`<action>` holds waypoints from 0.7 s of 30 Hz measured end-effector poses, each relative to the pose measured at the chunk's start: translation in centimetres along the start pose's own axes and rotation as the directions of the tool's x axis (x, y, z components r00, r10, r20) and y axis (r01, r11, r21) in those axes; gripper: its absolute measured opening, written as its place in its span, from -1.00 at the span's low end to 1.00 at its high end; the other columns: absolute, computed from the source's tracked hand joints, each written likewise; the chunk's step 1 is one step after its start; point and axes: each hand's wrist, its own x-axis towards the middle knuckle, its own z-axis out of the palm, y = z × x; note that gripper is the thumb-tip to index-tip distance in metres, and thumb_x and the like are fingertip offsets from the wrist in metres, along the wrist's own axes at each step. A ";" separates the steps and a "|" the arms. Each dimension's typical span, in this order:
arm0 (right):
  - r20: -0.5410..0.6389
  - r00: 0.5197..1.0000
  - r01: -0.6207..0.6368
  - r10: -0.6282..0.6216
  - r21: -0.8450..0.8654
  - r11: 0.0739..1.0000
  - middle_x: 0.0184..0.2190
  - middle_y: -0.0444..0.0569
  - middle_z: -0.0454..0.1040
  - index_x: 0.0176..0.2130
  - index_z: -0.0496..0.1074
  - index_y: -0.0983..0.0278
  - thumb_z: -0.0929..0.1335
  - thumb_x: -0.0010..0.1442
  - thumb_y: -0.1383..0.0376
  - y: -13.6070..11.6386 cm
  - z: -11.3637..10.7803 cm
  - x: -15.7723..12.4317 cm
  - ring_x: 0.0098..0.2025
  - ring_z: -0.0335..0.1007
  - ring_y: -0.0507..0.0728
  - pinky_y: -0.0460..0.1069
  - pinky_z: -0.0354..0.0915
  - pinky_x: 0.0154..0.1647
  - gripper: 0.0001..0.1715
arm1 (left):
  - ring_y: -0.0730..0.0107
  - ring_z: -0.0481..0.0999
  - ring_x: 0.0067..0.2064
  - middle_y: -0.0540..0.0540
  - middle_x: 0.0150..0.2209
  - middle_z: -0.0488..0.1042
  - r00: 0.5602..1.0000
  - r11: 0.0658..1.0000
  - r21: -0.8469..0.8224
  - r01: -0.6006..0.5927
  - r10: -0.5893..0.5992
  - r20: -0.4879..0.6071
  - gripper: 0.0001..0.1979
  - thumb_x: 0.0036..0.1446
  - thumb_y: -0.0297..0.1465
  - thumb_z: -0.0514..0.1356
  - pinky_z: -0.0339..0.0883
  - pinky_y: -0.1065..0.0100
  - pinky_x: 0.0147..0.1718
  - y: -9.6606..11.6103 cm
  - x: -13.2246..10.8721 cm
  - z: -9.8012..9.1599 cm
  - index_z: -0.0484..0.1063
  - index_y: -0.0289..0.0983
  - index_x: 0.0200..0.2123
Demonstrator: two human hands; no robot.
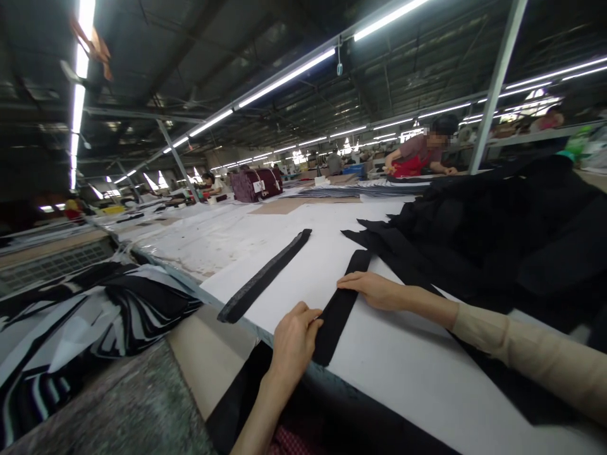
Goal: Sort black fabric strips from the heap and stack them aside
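Note:
A wide black fabric strip (342,309) lies flat on the white-covered table (389,354), its near end at the table's edge. My left hand (294,338) pinches the strip's left side near that end, thumb and fingertips together. Farther up the strip, my right hand (374,289) lies with its fingers stretched out, pressing the fabric down. To the left of both hands rests a narrower black strip (268,275), with a greyish band along one side.
A big heap of black fabric (512,227) covers the table's right side. Striped black and white cloth pieces (104,316) are piled low at the left. Farther back are a maroon bag (256,183) and a person in a red apron (417,155) at work.

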 end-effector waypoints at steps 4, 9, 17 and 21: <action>0.080 0.997 -0.003 0.006 -0.041 0.999 0.11 0.07 0.26 0.11 0.29 0.31 0.11 -0.11 0.66 -0.5 -0.5 -0.1 0.15 0.14 0.13 0.06 0.10 0.17 -0.19 | 0.40 0.37 -0.36 -0.01 -0.36 0.38 0.996 0.996 0.077 -0.041 0.048 -0.081 -0.77 0.21 -0.45 0.02 0.21 0.40 -0.36 -0.1 -1.6 0.5 0.47 -0.17 -0.21; 0.267 0.962 0.095 -0.048 -0.166 0.982 0.13 0.10 0.21 0.17 0.18 0.07 0.15 -0.02 0.65 -2.4 -1.8 0.2 0.12 0.17 0.24 0.16 0.17 0.07 -0.15 | 0.37 0.34 -0.39 -0.02 -0.39 0.36 0.984 0.959 0.252 -0.128 0.155 -0.091 -0.76 0.21 -0.47 0.01 0.20 0.35 -0.36 0.1 -1.5 0.6 0.47 -0.18 -0.25; 0.277 0.957 0.114 -0.083 -0.099 0.988 0.19 0.09 0.14 0.18 0.18 0.27 0.13 -0.08 0.67 -5.0 -2.2 0.7 0.16 0.14 0.18 0.04 0.20 0.09 -0.16 | 0.40 0.36 -0.38 -0.02 -0.38 0.37 0.989 0.959 0.261 -0.111 0.133 -0.067 -0.77 0.22 -0.45 0.01 0.20 0.37 -0.36 0.4 -1.5 0.2 0.48 -0.18 -0.25; 0.340 0.937 0.108 -0.076 -0.077 0.991 0.22 0.07 0.08 0.21 0.10 0.15 0.14 -0.09 0.69 -5.0 -2.2 0.6 0.20 0.04 0.23 0.11 0.18 0.10 -0.07 | 0.39 0.35 -0.37 -0.02 -0.39 0.36 0.988 0.956 0.265 -0.126 0.145 -0.057 -0.75 0.22 -0.46 0.00 0.21 0.37 -0.34 0.2 -1.5 0.3 0.48 -0.17 -0.24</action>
